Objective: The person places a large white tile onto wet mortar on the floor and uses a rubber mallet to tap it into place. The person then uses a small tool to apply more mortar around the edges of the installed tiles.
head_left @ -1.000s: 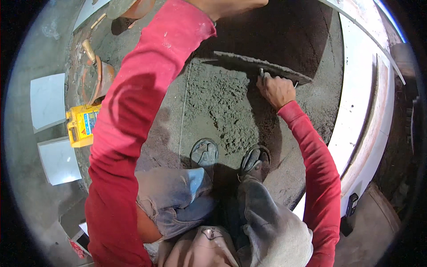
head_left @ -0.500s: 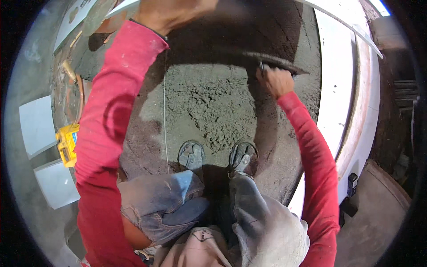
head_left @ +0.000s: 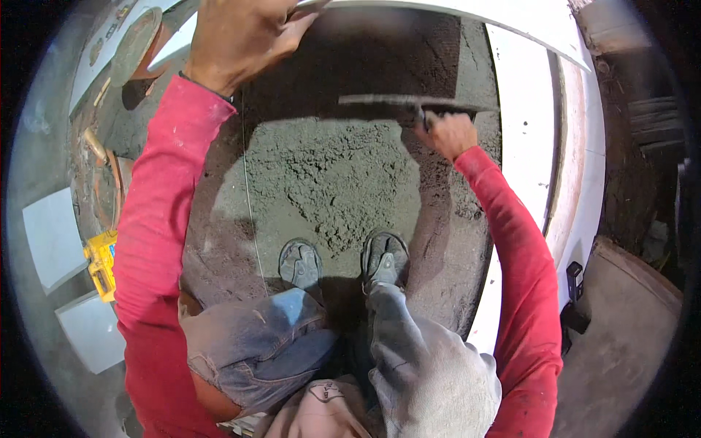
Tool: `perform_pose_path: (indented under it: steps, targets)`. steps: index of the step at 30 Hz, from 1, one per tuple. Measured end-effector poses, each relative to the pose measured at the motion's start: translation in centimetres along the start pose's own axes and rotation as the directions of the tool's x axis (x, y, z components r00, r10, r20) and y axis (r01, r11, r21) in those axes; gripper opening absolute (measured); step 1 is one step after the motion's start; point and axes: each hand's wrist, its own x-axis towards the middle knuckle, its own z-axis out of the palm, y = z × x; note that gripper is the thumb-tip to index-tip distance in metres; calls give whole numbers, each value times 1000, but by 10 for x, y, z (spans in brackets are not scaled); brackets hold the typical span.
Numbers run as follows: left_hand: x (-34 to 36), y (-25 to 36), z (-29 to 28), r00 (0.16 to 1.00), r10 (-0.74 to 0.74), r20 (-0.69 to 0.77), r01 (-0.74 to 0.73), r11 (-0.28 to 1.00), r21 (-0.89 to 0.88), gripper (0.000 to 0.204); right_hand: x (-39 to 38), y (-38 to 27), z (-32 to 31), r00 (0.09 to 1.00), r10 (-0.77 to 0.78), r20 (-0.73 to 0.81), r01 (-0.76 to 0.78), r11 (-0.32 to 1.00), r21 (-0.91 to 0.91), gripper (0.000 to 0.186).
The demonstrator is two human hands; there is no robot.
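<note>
My right hand [head_left: 447,136] is closed round the handle of a long flat trowel [head_left: 372,99]. Its blade shows nearly edge-on, over the far part of the grey mortar bed [head_left: 336,171]. Rough and crumbly mortar lies between that blade and my shoes. My left hand [head_left: 244,44] is raised at the top, beside the near edge of a long white board [head_left: 467,14]. Most of its fingers are hidden or cut off by the upper edge, and contact with the board cannot be made out.
A taut string [head_left: 251,208] runs along the bed's left side. White slabs [head_left: 527,131] line its right. At left lie a yellow tool or case [head_left: 101,264], white tiles [head_left: 52,237] and a wooden-handled tool [head_left: 95,144]. My shoes [head_left: 301,264] stand on the bed.
My left hand has moved up and left, out of its blur. The trowel blade has swung from slanting to almost level across the view. The whole view has shifted slightly.
</note>
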Motion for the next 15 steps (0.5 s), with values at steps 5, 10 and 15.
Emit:
perform_pose_path:
  steps: [5, 10, 15]
  targets:
    - [-13, 1, -3, 1000, -9, 30, 8, 999, 46, 12, -11, 0, 4, 990, -141, -18, 141, 990, -26, 35]
    - [-27, -3, 12, 991, 68, 117, -70, 998, 9, 21, -16, -5, 13, 973, -139, -183, 139, 990, -10, 35]
    - [-54, -7, 39, 973, 45, 228, -77, 988, 136, 26, 15, -37, 24, 962, -44, -271, 60, 997, 53, 30]
